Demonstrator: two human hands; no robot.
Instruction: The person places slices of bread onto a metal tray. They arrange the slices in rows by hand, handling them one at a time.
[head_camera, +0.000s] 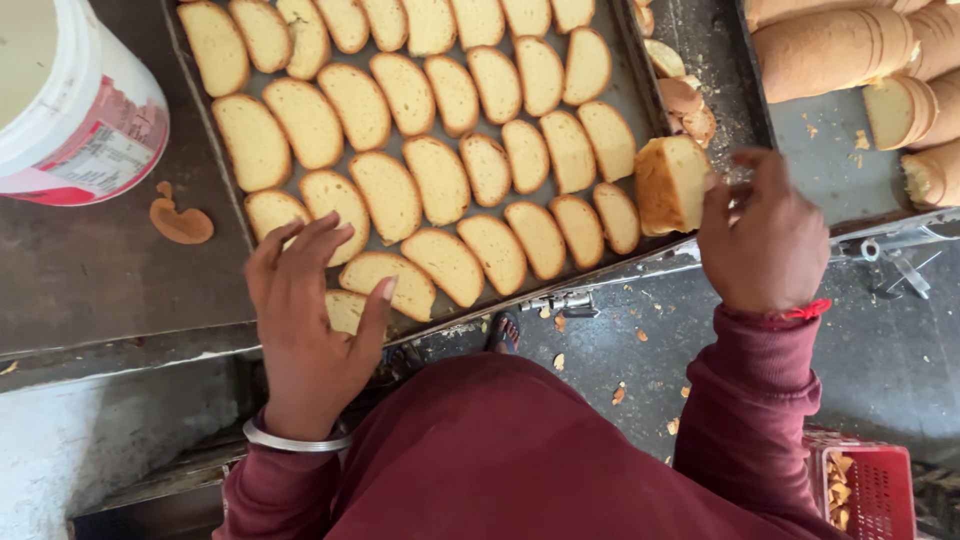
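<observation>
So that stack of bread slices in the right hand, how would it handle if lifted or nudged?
The stack of slices, pinched by the right hand at the tray edge, probably feels light and fairly stiff, like the flat slices laid out. It is likely brittle: crumbs and broken bits lie around. Being separate slices, it may fan apart if gripped loosely.

Rusk slices (440, 180): pale cream faces, golden-brown crusts. Baking tray (630, 95): dull grey. Sleeves (745, 400): maroon. Wrist thread (815, 310): red. Bangle (290, 440): silver. Bucket (80, 110): white, red band. Crate (875, 490): red.
</observation>
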